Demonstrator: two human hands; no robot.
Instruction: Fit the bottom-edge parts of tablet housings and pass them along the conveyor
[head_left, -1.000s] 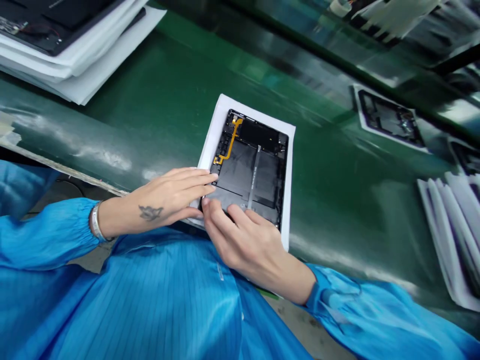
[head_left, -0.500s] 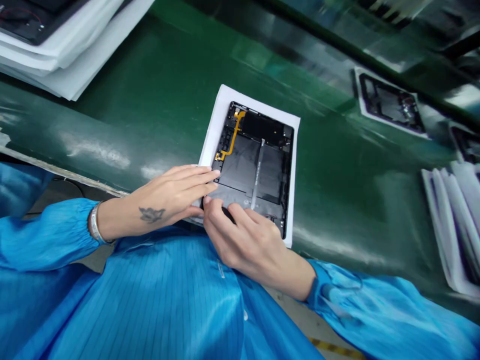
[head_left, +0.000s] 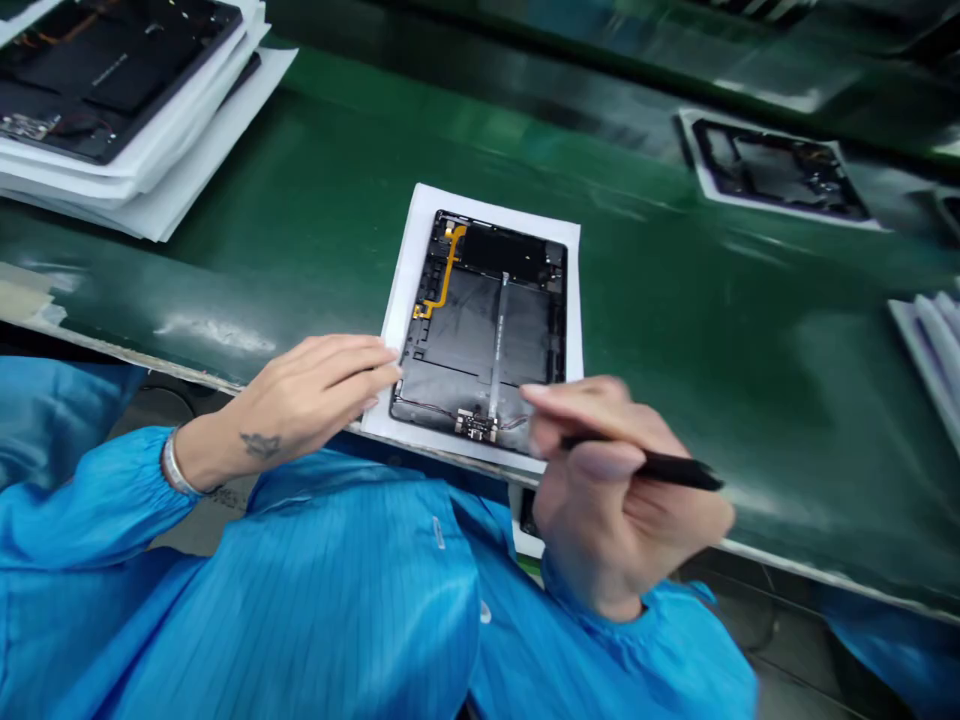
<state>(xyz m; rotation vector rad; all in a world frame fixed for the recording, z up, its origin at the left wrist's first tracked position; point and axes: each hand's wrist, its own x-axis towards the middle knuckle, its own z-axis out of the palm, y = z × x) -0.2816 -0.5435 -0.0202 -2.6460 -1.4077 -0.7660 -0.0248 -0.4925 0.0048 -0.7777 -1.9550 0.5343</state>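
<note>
An opened tablet lies on a white sheet, its black inside facing up. It has an orange flex cable at the upper left, a pale ribbon strip down the middle and a small circuit board at the near edge. My left hand rests with outstretched fingers at the tablet's lower left side. Raised over the lower right corner, my right hand is closed around a slim black pen-like tool; motion blur hides its exact kind.
At the upper left stands a stack of tablets layered with white sheets. Another opened tablet lies on a sheet at the back right. More white sheets sit at the right edge of the green workbench.
My right hand has lifted off the tablet's lower edge and moved right, showing the black tool and uncovering the small circuit board. My left hand has drawn back slightly left.
</note>
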